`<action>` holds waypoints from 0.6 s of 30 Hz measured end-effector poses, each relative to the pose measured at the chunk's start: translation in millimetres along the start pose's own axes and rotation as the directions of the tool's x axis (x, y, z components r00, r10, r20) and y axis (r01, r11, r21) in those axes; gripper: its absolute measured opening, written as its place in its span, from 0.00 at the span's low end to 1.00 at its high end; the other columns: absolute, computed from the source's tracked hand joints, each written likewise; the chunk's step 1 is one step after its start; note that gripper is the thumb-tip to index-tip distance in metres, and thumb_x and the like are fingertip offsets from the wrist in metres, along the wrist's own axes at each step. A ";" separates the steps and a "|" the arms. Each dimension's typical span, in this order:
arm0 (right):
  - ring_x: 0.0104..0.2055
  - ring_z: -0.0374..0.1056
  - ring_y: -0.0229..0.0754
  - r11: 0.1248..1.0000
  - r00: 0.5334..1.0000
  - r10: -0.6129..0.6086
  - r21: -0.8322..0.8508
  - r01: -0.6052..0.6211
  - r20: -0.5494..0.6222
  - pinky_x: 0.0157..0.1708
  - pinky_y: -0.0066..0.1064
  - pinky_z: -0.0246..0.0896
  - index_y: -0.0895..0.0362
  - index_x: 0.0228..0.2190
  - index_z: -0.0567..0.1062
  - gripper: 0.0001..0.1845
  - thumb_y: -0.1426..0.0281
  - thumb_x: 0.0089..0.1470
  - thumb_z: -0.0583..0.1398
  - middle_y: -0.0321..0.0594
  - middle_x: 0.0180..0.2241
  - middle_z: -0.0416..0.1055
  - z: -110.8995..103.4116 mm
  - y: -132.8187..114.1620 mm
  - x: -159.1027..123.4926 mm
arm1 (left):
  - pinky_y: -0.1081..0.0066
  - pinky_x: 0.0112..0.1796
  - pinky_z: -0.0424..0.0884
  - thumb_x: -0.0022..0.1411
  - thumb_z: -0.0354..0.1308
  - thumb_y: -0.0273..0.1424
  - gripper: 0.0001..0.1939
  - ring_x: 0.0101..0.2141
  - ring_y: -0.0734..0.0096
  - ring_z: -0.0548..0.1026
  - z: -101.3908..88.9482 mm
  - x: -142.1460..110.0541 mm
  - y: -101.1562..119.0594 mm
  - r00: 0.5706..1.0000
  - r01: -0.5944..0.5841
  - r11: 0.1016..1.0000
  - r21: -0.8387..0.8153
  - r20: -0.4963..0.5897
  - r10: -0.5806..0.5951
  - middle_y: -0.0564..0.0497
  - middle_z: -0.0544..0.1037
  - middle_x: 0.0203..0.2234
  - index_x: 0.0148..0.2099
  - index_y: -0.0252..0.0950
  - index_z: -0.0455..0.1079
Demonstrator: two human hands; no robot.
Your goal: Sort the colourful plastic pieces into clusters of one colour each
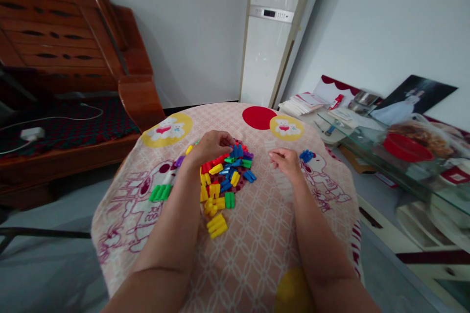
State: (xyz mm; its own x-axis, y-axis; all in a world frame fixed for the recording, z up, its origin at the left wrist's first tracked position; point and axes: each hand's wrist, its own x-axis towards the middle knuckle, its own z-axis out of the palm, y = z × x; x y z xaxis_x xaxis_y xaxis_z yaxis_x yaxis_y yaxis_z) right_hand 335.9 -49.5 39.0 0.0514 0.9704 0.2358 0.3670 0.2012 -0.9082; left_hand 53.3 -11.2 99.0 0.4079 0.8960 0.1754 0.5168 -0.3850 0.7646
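A heap of small plastic building pieces lies on the round table's patterned cloth [257,234]. My left hand [213,146] is over the far side of the heap, fingers curled together beside blue pieces [238,150]; whatever they pinch is hidden. To the right, my right hand [287,161] hovers low over the cloth with its fingers drawn together, and no piece shows in them. Just past it sits a blue clump of pieces [306,155]. Yellow pieces [217,225] and a green piece [229,200] lie at the near side. Left of my forearm is a green group [160,192].
A wooden bench [139,93] stands at the left, with a white charger [32,133] on its seat. Behind the table is a tall white cabinet-like unit [264,54]. A glass shelf [367,151] on the right bears papers [304,102] and a red bowl [407,147].
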 end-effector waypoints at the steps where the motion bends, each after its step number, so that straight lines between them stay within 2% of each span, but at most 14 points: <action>1: 0.18 0.62 0.34 0.999 0.998 0.004 0.050 -0.007 0.065 0.18 0.26 0.56 0.59 0.31 0.79 0.18 0.56 0.47 0.63 0.35 0.21 0.72 5.5 -5.3 -1.7 | 0.73 0.32 0.73 0.49 0.61 0.30 0.11 0.29 0.70 0.77 7.7 2.3 6.2 0.999 -0.031 0.999 0.008 0.027 0.031 0.51 0.81 0.27 0.36 0.34 0.76; 4: 0.17 0.61 0.33 0.987 0.979 0.006 0.154 -0.038 0.203 0.16 0.25 0.54 0.59 0.37 0.80 0.22 0.56 0.45 0.65 0.33 0.21 0.72 18.4 -15.4 -5.0 | 0.74 0.31 0.72 0.50 0.60 0.28 0.10 0.29 0.71 0.77 32.2 7.6 21.4 0.990 -0.111 0.993 0.034 0.096 0.107 0.52 0.81 0.26 0.36 0.33 0.76; 6: 0.17 0.61 0.32 0.982 0.967 -0.001 0.182 -0.047 0.254 0.16 0.24 0.54 0.59 0.35 0.81 0.21 0.56 0.45 0.66 0.33 0.20 0.72 22.2 -17.0 -5.7 | 0.75 0.30 0.70 0.50 0.59 0.26 0.09 0.27 0.72 0.77 46.3 10.2 26.8 0.982 -0.146 0.987 0.065 0.127 0.137 0.52 0.80 0.25 0.36 0.33 0.76; 9: 0.17 0.61 0.32 0.984 0.962 0.012 0.167 -0.060 0.274 0.16 0.24 0.55 0.59 0.29 0.80 0.17 0.57 0.44 0.66 0.33 0.20 0.72 20.4 -15.9 -5.6 | 0.76 0.29 0.69 0.51 0.58 0.24 0.08 0.27 0.72 0.77 59.8 13.9 26.6 0.977 -0.171 0.980 0.099 0.149 0.155 0.52 0.80 0.25 0.35 0.33 0.75; 11: 0.17 0.61 0.32 0.987 0.970 0.045 0.141 -0.080 0.239 0.16 0.23 0.53 0.59 0.27 0.80 0.16 0.58 0.43 0.67 0.34 0.19 0.72 14.5 -13.8 -4.6 | 0.75 0.31 0.70 0.52 0.59 0.25 0.08 0.28 0.72 0.77 62.7 16.0 22.7 0.978 -0.176 0.980 0.096 0.131 0.163 0.52 0.80 0.26 0.36 0.33 0.75; 13: 0.17 0.61 0.33 0.987 0.987 0.076 0.127 -0.094 0.144 0.15 0.23 0.52 0.59 0.27 0.80 0.17 0.57 0.42 0.66 0.35 0.19 0.72 5.0 -9.4 -2.4 | 0.75 0.33 0.72 0.53 0.59 0.26 0.09 0.29 0.71 0.78 61.2 17.0 18.4 0.981 -0.178 0.979 0.098 0.094 0.169 0.51 0.81 0.27 0.38 0.33 0.76; 15: 0.17 0.62 0.34 0.989 0.994 0.104 0.104 -0.101 -0.025 0.14 0.24 0.52 0.59 0.28 0.80 0.18 0.57 0.42 0.65 0.36 0.19 0.73 -8.3 -1.3 0.9 | 0.74 0.34 0.72 0.54 0.60 0.29 0.09 0.31 0.70 0.78 56.5 16.3 15.9 0.985 -0.168 0.980 0.109 0.065 0.162 0.51 0.81 0.27 0.38 0.34 0.76; 16: 0.17 0.63 0.35 0.992 0.985 0.114 0.074 -0.105 -0.129 0.15 0.25 0.53 0.59 0.28 0.80 0.18 0.57 0.42 0.64 0.37 0.19 0.73 -16.2 4.2 2.7 | 0.74 0.34 0.72 0.55 0.60 0.30 0.09 0.31 0.70 0.78 53.6 15.5 15.7 0.987 -0.158 0.980 0.117 0.058 0.153 0.51 0.81 0.27 0.38 0.34 0.76; 18: 0.19 0.66 0.38 0.991 0.932 0.105 -0.043 -0.128 -0.347 0.18 0.27 0.58 0.60 0.28 0.80 0.17 0.59 0.42 0.63 0.38 0.20 0.74 -33.7 17.2 6.0 | 0.73 0.34 0.72 0.56 0.59 0.31 0.08 0.31 0.70 0.78 47.9 13.3 17.2 0.991 -0.133 0.982 0.133 0.047 0.128 0.50 0.81 0.28 0.38 0.34 0.76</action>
State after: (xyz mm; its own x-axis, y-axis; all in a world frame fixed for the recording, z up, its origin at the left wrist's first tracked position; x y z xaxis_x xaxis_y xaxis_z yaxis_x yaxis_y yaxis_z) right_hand 373.8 -44.7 36.4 0.4088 0.8794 0.2439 0.3967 0.0695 -0.9153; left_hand 103.7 -16.5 84.8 0.5055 0.8281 0.2424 0.5533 -0.5266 0.6454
